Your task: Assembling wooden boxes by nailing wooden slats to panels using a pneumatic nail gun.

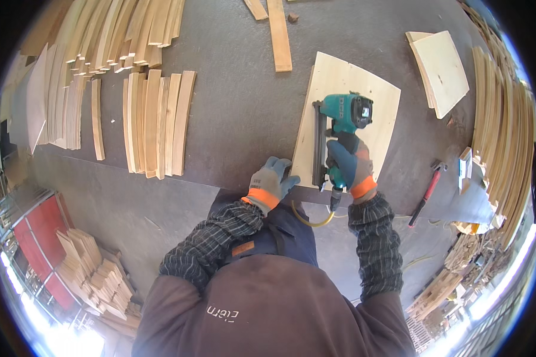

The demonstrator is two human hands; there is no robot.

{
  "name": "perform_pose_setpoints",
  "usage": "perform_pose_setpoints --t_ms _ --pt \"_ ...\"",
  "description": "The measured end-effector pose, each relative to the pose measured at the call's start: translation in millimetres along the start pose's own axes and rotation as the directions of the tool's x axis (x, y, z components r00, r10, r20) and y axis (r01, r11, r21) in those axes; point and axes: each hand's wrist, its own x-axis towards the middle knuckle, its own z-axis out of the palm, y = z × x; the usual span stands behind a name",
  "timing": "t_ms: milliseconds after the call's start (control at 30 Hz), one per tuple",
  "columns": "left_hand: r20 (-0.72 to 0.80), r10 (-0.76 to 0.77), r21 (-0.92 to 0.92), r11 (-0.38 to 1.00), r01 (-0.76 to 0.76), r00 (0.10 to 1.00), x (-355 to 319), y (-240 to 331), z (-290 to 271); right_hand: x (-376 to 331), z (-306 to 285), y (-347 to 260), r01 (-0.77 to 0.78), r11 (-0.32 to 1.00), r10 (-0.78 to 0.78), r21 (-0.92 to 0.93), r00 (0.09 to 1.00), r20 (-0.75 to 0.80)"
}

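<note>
My right hand (350,168), in a grey and blue glove with an orange cuff, grips the handle of a teal nail gun (339,122). The gun stands on a pale plywood panel (372,101) lying on the dark workbench (232,107). A yellow air hose (312,221) hangs from the gun's base. My left hand (272,181), gloved the same way, presses on the panel's near left corner at the bench edge.
Rows of narrow wooden slats (156,122) lie left on the bench, with more stacked behind. One long slat (279,35) lies at the back. Further plywood pieces (442,68) and curved strips (506,131) sit right. A red-handled hammer (427,191) rests nearby. Wood stacks (95,273) stand on the floor.
</note>
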Motion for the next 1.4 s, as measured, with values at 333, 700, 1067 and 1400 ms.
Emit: perform_pose_setpoints --t_ms 333,700,1067,1400 --pt "-0.037 -0.006 -0.082 0.997 0.003 0.999 -1.8 -7.6 5.9 -56.9 9.3 28.3 -0.083 0.996 0.083 -0.026 0.997 -0.005" --pt "-0.08 0.031 -0.072 0.997 -0.037 0.996 -4.9 -16.2 16.4 -107.5 7.3 66.3 -0.1 0.987 0.106 -0.124 0.993 0.049" --pt "-0.051 -0.113 -0.008 0.994 0.113 0.992 -18.6 -17.5 -3.3 -128.4 1.0 82.8 -0.13 0.989 0.129 0.073 0.992 0.012" --pt "-0.545 -0.019 0.208 0.965 0.157 0.838 -35.9 -90.1 -121.5 -92.1 -179.7 132.7 0.021 0.866 -0.288 -0.5 0.838 -0.463"
